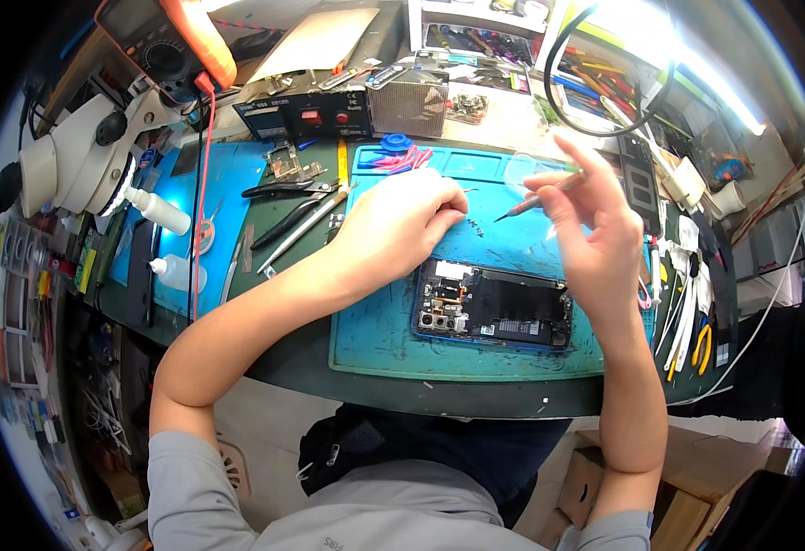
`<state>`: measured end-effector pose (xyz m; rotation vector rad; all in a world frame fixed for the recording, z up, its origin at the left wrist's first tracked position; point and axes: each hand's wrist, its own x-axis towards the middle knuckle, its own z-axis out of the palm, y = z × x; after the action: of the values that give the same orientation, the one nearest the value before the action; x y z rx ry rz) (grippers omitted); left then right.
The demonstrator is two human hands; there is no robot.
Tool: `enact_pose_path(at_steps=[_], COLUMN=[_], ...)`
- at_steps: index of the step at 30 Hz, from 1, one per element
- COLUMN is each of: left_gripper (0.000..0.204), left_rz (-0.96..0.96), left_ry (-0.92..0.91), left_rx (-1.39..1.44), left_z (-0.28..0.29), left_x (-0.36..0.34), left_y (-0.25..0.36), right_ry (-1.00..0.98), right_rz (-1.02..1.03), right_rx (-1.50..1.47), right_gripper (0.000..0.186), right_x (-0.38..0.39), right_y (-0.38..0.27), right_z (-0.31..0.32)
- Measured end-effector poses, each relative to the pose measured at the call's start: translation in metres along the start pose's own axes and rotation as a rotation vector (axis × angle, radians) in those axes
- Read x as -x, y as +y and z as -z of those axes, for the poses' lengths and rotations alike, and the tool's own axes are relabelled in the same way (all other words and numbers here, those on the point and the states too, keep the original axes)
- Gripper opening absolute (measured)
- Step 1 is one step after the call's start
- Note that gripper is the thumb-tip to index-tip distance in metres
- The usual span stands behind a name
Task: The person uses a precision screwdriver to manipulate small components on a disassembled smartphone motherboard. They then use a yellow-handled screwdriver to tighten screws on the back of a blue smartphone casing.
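My right hand (595,220) is raised over the right part of the blue work mat (375,354). Between its thumb and fingers is a slim screwdriver (518,209), its dark tip pointing down and left. Several tiny dark screws (477,227) lie on the mat near that tip. My left hand (401,223) rests on the mat to their left, fingers curled and pinched; what they hold, if anything, is hidden. Nearer to me lies an opened smartphone (494,305), its camera module, circuit parts and black battery exposed. It is apart from both hands.
Pink and blue pry tools (402,160) lie at the mat's back. To the left are pliers (283,188), white bottles (159,211) and a microscope (77,165). A multimeter (159,55) stands behind. Yellow-handled tweezers (702,349) lie at the right; a black cable loop (559,101) hangs above.
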<state>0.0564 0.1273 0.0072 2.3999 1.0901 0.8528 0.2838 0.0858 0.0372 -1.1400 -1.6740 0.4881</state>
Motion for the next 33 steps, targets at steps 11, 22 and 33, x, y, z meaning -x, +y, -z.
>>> enact_pose_path(at_steps=[11, 22, 33], left_gripper=[0.009, 0.013, 0.025], left_rz=[-0.053, -0.005, 0.564], left_ry=[-0.091, -0.083, -0.249], left_rx=[-0.106, -0.096, 0.923], left_z=[-0.003, -0.004, 0.027], left_x=[-0.011, -0.011, 0.006], left_y=[0.002, -0.004, 0.006], right_ry=[0.047, 0.056, 0.023], right_rz=[0.063, 0.078, -0.051], right_rx=[0.075, 0.054, -0.226], right_gripper=[0.043, 0.043, 0.044], right_x=[0.000, -0.001, 0.001], right_y=[0.004, 0.006, -0.010], right_z=[-0.001, -0.001, 0.004])
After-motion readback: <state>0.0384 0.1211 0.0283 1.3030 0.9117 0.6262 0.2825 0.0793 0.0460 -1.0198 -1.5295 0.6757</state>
